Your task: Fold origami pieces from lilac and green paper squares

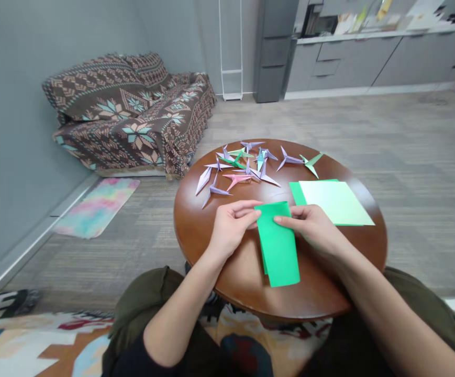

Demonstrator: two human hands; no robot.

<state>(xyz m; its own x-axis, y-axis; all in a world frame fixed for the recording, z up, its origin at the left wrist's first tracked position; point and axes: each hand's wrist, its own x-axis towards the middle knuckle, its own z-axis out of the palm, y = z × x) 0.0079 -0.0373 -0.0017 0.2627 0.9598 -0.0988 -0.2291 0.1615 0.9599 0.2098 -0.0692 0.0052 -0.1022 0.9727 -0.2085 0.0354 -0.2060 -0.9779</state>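
A sheet of bright green paper (278, 251), folded over lengthwise, is held above the front of the round table. My left hand (233, 225) pinches its upper left corner, thumb in front and fingers behind. On the upper right side, my right hand (309, 222) grips the same sheet with the thumb pressed on its face and the other fingers mostly hidden behind. The two layers stand slightly apart along the lower left edge. Just right of my right hand lies a stack of square paper (335, 201), pale green on top with brighter green beneath.
Several folded paper cranes (246, 165), mostly lilac with some green and one pink (238, 179), lie across the back of the brown round table (190, 220). A patterned covered sofa (133, 115) stands back left, near a pastel mat (97, 207). Grey kitchen cabinets (353, 63) line the back right.
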